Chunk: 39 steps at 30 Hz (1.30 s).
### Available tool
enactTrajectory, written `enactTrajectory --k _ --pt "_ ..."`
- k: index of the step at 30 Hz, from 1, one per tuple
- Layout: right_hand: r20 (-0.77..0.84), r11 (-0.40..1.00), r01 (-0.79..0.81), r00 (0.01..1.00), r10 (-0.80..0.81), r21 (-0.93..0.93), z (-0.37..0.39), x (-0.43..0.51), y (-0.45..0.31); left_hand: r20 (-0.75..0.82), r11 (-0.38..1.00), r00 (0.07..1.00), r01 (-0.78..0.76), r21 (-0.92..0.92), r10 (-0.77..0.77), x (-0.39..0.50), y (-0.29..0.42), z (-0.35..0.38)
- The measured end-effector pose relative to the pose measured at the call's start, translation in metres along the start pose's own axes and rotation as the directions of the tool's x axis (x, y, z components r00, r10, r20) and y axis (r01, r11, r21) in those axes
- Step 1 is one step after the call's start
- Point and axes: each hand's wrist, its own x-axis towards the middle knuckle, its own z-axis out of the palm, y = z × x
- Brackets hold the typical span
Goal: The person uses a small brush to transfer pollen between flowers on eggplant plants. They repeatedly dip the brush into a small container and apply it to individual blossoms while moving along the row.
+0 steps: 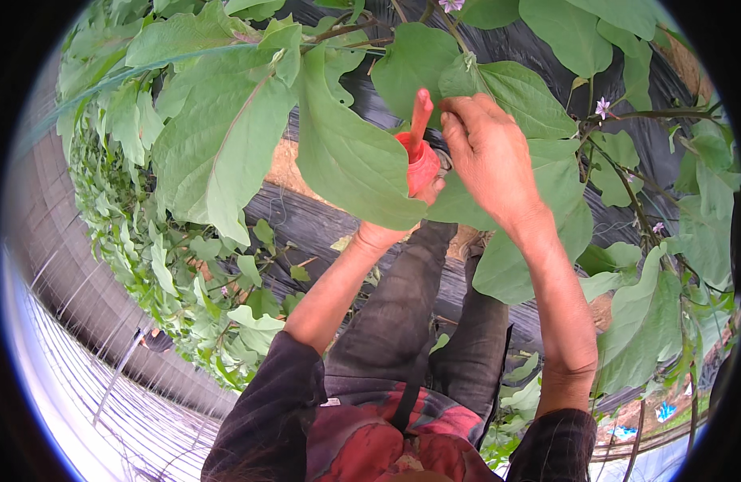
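My left hand [429, 191] grips a small red cup [423, 172] from below, partly hidden behind a broad eggplant leaf [352, 150]. A red stick-like handle [420, 114] stands up out of the cup; its lower end and the cup's contents are out of sight. Just right of the cup, my right hand [488, 156] is raised with thumb and forefinger close together. Its fingertips are at the edge of eggplant leaves, below a pale bud [468, 59]. Whether anything is pinched between them I cannot tell.
Eggplant stems [632, 193] with purple flowers [603, 107] spread at the right. A green string [184, 57] crosses the upper left. Black plastic mulch [322, 220] covers the ground around my legs [388, 301]. Dense plants [160, 259] line the left, beside a greenhouse frame [117, 373].
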Motion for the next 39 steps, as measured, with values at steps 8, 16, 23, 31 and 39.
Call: enactTrajectory --k 8,16,23,31,39 --pt "0.007 0.998 -0.012 1.0 0.011 0.057 -0.01 -0.035 -0.006 0.011 0.996 1.0 0.025 -0.091 -0.024 -0.011 0.033 0.006" --pt "-0.021 0.994 0.019 1.0 -0.017 0.11 -0.025 -0.09 -0.018 -0.099 0.936 0.983 0.115 -0.333 -0.156 -0.068 0.036 0.019" --pt "0.029 0.992 0.015 0.999 -0.019 0.126 -0.036 -0.144 -0.021 -0.214 0.95 0.957 0.128 -0.285 -0.194 -0.127 0.027 0.03" --pt "0.306 0.97 -0.185 0.943 0.13 0.155 -0.014 -0.192 -0.034 -0.314 0.923 0.903 0.18 -0.339 -0.292 -0.192 0.022 0.003" --pt "0.466 0.985 -0.165 0.875 0.126 0.042 0.063 -0.203 -0.057 -0.374 0.872 0.83 0.244 -0.425 -0.414 -0.224 -0.021 -0.068"
